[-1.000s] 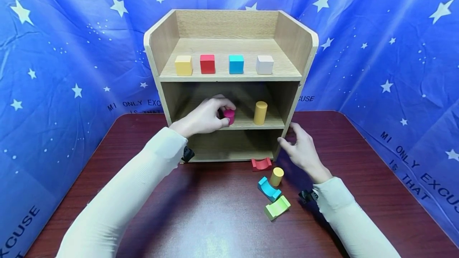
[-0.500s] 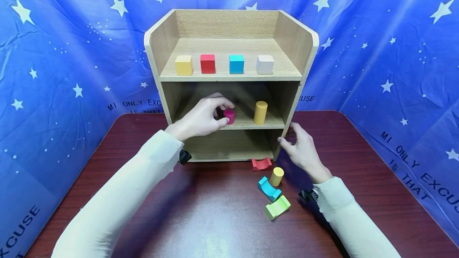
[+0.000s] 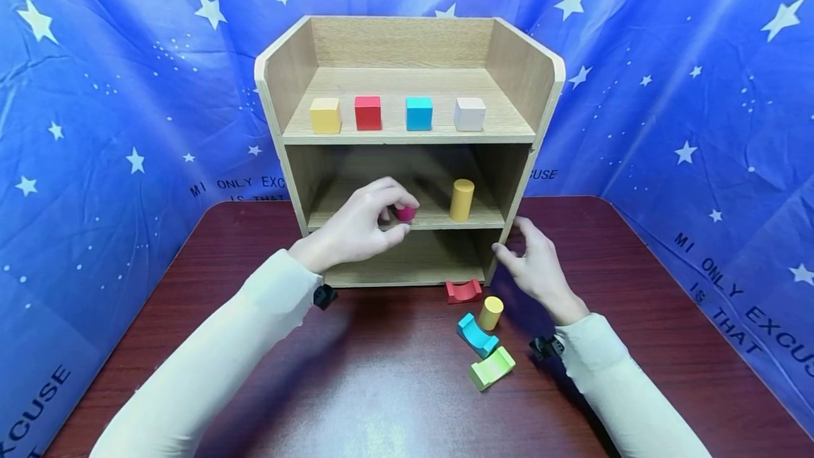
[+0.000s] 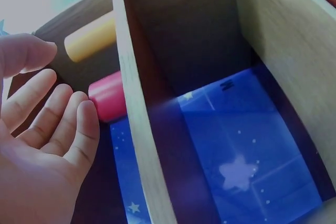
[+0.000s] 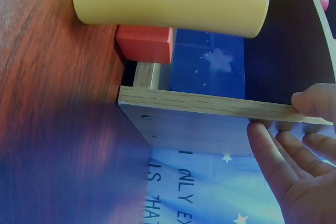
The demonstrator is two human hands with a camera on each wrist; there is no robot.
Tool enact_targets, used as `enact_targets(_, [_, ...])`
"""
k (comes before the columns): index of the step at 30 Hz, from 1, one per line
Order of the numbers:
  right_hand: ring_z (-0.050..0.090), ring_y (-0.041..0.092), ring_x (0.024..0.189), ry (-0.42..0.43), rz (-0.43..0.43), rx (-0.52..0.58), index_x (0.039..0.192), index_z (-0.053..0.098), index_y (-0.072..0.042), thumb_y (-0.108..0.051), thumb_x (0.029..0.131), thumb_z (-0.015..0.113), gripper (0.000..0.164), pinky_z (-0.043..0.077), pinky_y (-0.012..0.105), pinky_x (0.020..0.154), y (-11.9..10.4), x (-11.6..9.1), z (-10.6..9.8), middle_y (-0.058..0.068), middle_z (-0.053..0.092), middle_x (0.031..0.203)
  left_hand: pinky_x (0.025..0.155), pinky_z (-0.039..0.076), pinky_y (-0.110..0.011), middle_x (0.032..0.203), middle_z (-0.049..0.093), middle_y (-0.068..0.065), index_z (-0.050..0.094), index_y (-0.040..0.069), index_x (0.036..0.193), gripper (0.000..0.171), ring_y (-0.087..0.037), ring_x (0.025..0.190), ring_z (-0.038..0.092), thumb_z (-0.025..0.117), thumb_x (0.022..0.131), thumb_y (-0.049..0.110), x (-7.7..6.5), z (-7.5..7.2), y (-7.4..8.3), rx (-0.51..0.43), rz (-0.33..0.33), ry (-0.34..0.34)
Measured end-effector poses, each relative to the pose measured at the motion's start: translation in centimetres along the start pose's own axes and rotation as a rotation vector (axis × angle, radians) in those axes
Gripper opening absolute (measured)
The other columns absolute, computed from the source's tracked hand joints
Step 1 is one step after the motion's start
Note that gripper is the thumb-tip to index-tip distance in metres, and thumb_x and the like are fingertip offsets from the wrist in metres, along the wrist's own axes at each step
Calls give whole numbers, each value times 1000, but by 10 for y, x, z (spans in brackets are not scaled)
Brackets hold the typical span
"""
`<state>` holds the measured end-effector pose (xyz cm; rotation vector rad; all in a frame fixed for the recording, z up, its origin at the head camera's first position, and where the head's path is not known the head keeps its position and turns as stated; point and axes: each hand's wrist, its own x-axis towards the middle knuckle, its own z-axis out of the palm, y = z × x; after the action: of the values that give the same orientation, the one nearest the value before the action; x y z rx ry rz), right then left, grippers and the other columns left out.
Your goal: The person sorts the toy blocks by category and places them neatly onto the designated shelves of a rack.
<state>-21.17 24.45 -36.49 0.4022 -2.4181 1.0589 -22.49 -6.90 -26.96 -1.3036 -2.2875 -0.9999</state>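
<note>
A small wooden shelf unit faces me. On its middle board stands a magenta cylinder block, partly hidden behind my left hand. That hand's fingers are loosely bent and slack, fingertips right beside the magenta cylinder in the left wrist view. To the right of it, a taller yellow cylinder block stands on the same board. My right hand holds the front edge of the unit's right side panel, thumb on the inner side and fingers on the outer.
Yellow, red, blue and white cubes line the top board. On the dark red table before the unit lie red, blue and green arch blocks. A short yellow cylinder stands among them.
My left hand has drawn slightly down and back from the magenta cylinder, thumb and fingers spreading away from it. The cylinder stays on the middle board. My right hand has not moved.
</note>
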Motion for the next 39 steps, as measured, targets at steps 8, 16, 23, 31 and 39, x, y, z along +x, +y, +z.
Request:
enact_targets(8, [64,29,90,-1,8,10,123,51,-1,-7,85,67,41,55,41,70,-1,1,1,16,64,100,69,50,-29,102,60,-5,65,3,106,27,-14,85,55,69,80,5,-12,10,8,-30,51,9])
enact_targets(16, [64,28,89,6,1,19,122,52,-1,-6,85,68,41,55,41,69,-1,1,0,16,64,99,71,51,-27,102,59,-4,65,7,106,27,-10,90,52,70,80,6,-22,33,11,-43,51,-28])
enact_targets(23, [63,32,91,-3,15,20,123,51,0,-7,86,67,41,55,43,70,-1,0,0,17,64,100,72,51,-26,100,58,-2,65,7,105,27,-9,89,53,70,78,6,-28,63,11,-86,63,-68])
enact_targets(31, [63,36,92,-2,6,28,122,51,0,-6,85,67,40,55,46,70,-1,-1,0,18,64,100,78,49,-25,104,58,1,65,6,108,29,-13,90,57,70,79,9,-35,90,12,-105,26,-135])
enact_targets(39, [64,33,91,2,0,32,121,52,0,-6,85,68,40,55,45,70,0,0,1,18,64,99,70,49,-18,103,57,2,66,7,108,30,-6,85,55,73,79,10,-36,108,12,-144,12,-146])
